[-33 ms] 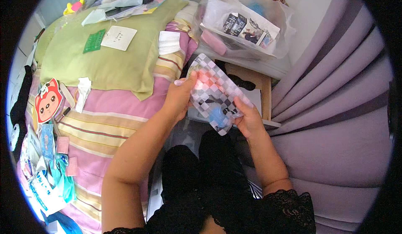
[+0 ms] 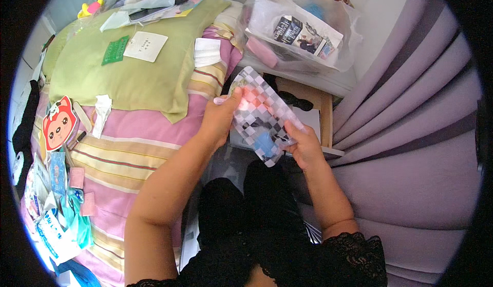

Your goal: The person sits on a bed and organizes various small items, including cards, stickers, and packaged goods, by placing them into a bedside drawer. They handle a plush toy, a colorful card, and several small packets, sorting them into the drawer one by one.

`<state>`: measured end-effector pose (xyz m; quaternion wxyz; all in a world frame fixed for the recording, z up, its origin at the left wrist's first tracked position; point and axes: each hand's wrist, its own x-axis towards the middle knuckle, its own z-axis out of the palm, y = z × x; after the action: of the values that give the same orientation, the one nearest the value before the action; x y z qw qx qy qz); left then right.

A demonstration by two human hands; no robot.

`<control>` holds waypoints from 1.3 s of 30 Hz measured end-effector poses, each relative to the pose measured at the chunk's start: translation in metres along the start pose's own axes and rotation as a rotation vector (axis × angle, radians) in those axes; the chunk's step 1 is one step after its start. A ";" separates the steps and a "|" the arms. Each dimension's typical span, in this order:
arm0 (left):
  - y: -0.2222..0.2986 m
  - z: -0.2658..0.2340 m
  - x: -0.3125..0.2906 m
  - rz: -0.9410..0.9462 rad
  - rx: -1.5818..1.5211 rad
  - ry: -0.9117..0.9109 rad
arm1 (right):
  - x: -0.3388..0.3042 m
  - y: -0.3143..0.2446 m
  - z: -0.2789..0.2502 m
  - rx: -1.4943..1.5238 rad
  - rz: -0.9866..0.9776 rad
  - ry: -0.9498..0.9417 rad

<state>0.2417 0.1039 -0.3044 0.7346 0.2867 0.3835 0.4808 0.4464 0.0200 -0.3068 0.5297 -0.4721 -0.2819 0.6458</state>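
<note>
Between my hands is a flat checkered plastic pouch (image 2: 264, 110), see-through in places, held slanting over an open drawer (image 2: 327, 120). Something reddish shows through its upper part and something blue lower down; what they are I cannot make out. My left hand (image 2: 220, 118) pinches the pouch's left edge, thumb on top. On the lower right edge, my right hand (image 2: 306, 147) grips it with the thumb on the near face. Partly behind the pouch, a dark item (image 2: 299, 102) lies in the drawer.
Left is a bed with a striped cover (image 2: 138, 156), a green pillow (image 2: 154, 84), cards, and several packets (image 2: 56, 235). A clear plastic bag (image 2: 349, 25) with papers sits atop the nightstand (image 2: 336, 80). A purple-grey curtain (image 2: 405, 107) hangs at right.
The pouch has tilted slightly, its lower end shifting a little to the right. Both hands keep their hold on it.
</note>
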 end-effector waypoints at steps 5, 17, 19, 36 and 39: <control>0.003 0.008 -0.013 -0.067 0.148 -0.008 | 0.006 0.001 -0.011 -0.183 0.049 0.085; 0.009 0.001 -0.004 -0.313 0.262 -0.107 | 0.076 -0.003 -0.058 0.475 0.060 0.515; 0.008 0.002 -0.004 -0.324 0.270 -0.142 | 0.124 -0.001 -0.069 0.600 0.042 0.596; 0.015 -0.005 0.007 -0.299 0.260 -0.172 | 0.255 0.027 -0.153 -0.478 0.367 0.570; 0.015 -0.012 0.007 -0.265 0.272 -0.162 | 0.225 0.020 -0.122 -0.465 0.362 0.454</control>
<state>0.2260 0.1165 -0.3004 0.7744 0.3680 0.4188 0.2990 0.5507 0.2114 -0.4428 0.3345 -0.7534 -0.2082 0.5264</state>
